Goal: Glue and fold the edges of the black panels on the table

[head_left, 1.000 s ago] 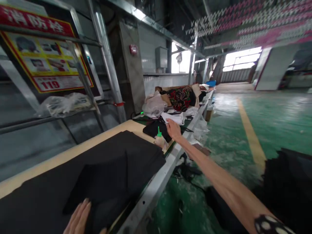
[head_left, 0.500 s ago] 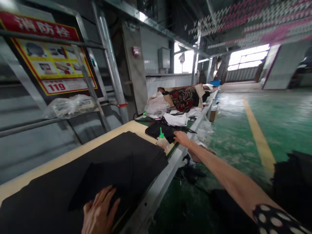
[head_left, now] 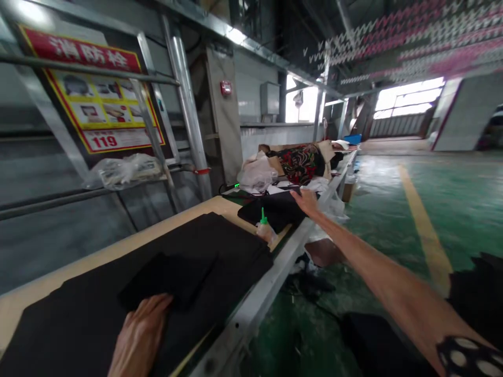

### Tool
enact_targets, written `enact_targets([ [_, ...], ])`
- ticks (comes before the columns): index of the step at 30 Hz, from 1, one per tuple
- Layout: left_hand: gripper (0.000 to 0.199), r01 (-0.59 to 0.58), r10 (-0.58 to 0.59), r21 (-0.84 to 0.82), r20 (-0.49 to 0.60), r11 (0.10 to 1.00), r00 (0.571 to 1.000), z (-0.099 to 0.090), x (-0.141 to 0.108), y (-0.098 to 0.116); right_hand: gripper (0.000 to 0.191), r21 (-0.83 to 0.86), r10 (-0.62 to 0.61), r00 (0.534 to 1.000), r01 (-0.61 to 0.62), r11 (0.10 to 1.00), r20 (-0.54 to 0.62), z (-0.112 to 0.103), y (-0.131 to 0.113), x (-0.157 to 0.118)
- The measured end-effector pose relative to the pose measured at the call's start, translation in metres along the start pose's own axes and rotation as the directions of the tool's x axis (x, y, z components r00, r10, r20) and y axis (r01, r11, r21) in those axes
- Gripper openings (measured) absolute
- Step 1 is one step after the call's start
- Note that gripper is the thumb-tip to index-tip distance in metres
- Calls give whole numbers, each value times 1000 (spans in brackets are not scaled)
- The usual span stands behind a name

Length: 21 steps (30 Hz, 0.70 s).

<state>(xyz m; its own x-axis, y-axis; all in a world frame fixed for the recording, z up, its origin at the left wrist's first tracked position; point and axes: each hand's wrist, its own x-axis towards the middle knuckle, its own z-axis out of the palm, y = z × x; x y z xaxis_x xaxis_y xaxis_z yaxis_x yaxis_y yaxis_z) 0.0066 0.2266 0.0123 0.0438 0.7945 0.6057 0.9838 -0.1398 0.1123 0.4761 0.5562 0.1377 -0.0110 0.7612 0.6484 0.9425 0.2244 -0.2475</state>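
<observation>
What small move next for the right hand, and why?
Probably raise the far black fabric a little before pulling it nearer: the right hand holds its edge, and the green-capped bottle stands just in front of it.

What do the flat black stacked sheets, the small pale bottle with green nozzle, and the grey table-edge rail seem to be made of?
Flat black stacked sheets: probably matte fabric; no shine shows, though foam is possible.
Small pale bottle with green nozzle: likely plastic, its body looking translucent.
Grey table-edge rail: perhaps dull metal, with straight, hard edges.
</observation>
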Motion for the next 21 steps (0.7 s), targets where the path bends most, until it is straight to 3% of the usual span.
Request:
enact_targets([
  [3, 37, 43, -46, -61, -39, 997, 998, -20, -23, -34, 41, -36, -88, 995, 89, 995, 43, -20, -47, 8],
  [5, 36, 73, -75, -41, -43, 997, 996, -32, -38, -48, 34, -23, -305, 946, 309, 951, 110, -27, -92, -1],
  [6, 37, 89, -90, -24, -66, 996, 994, -38, -46, -52, 32, -9, -441, 883, 448, 894, 160, -29, -116, -11],
  [8, 40, 112, -113, -11, -113, 994, 987, -46, -59, -51, 27, 39, -663, 703, 678, 734, 256, -29, -165, -40],
  [10, 42, 131, -134, -31, -148, 991, 980, -54, -70, -44, 20, 100, -791, 522, 811, 576, 318, -23, -207, -79],
  [12, 40, 168, -175, -64, -127, 984, 976, -60, -78, -35, 19, 152, -843, 403, 865, 478, 357, -11, -237, -122],
  [14, 37, 209, -215, -78, -78, 975, 974, -64, -86, -27, 16, 208, -869, 332, 881, 425, 366, 6, -254, -160],
  [16, 36, 231, -236, -70, -69, 970, 969, -66, -92, -24, 14, 250, -900, 304, 888, 386, 312, 22, -261, -190],
  [19, 32, 218, -223, -51, -122, 974, 967, -65, -101, -25, 20, 249, -933, 344, 899, 359, 103, 37, -256, -216],
  [21, 30, 195, -201, -59, -128, 979, 971, -64, -103, -27, 24, 245, -937, 344, 915, 321, -57, 37, -249, -223],
])
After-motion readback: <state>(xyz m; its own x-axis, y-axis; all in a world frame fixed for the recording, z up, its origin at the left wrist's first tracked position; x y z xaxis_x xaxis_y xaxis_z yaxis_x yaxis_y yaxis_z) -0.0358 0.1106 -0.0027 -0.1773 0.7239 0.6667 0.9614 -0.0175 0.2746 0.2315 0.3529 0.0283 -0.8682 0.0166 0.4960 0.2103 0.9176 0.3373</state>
